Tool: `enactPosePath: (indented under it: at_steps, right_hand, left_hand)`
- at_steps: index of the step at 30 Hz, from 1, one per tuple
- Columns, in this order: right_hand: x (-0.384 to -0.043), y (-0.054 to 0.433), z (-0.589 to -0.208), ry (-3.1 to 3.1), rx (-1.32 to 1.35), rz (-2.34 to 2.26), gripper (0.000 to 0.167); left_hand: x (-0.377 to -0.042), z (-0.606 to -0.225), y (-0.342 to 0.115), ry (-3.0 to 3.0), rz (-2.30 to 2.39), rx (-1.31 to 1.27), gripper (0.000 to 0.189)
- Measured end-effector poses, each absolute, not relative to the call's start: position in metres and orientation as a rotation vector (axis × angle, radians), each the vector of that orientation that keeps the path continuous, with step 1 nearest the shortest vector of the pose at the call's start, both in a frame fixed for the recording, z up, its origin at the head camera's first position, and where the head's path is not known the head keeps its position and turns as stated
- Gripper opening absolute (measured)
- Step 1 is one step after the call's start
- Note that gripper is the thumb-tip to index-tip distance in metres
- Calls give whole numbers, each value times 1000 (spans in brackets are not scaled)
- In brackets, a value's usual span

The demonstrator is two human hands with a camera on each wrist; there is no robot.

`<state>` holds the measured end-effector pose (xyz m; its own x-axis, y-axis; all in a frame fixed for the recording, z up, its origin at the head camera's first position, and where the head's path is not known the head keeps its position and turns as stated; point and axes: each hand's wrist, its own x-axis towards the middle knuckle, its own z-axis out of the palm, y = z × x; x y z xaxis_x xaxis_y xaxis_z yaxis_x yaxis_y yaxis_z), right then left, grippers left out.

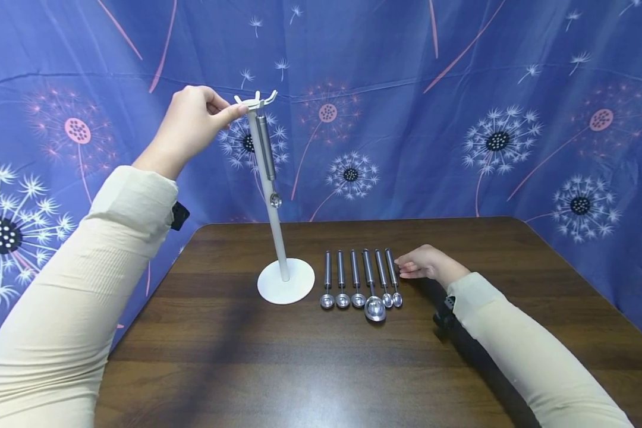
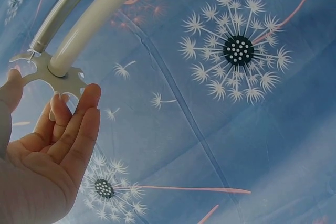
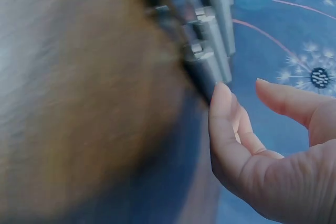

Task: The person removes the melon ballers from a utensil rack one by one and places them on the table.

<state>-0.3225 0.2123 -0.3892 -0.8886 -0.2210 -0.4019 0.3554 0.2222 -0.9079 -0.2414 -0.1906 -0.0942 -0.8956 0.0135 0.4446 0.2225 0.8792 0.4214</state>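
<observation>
My left hand (image 1: 191, 126) holds the hooked top (image 1: 254, 103) of a white stand, thumb on one side and fingers on the other. In the left wrist view, thumb and fingertips meet the prongs of this hook plate (image 2: 50, 74). One measuring spoon (image 1: 266, 148) hangs from a hook, bowl down along the pole. My right hand (image 1: 427, 263) is beside the rightmost spoon (image 1: 392, 270) in a row on the table. Its fingertips are right at the handle, and in the right wrist view the thumb (image 3: 289, 100) stands apart from them.
The stand's round white base (image 1: 286, 291) rests on the dark wooden table (image 1: 321, 368). Several metal spoons lie side by side, handles away from me, among them a larger ladle (image 1: 375, 308). Behind the table hangs a blue dandelion-print cloth (image 1: 406, 148).
</observation>
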Motion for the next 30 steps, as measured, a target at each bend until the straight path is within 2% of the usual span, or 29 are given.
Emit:
enactPosePath:
  at_steps: [5,12,19,30]
  right_hand:
    - [-329,200,-368,2023,107,-1751,22]
    - [-334,160,-328,2064,-10,-1753,47]
    - [-324,107,-290,2026,-137,-1840,46]
    - [-308,41,-249,1876,-295,-2140,39]
  left_hand:
    - [-240,-94,-191,-2622,-659,-161,60]
    - [-240,-93,-190,-2628,-650,-159,61]
    - [-243,-91,-190,-2632,-681,-152,60]
    - [-242,-88,-190,-2665,-803,-112,64]
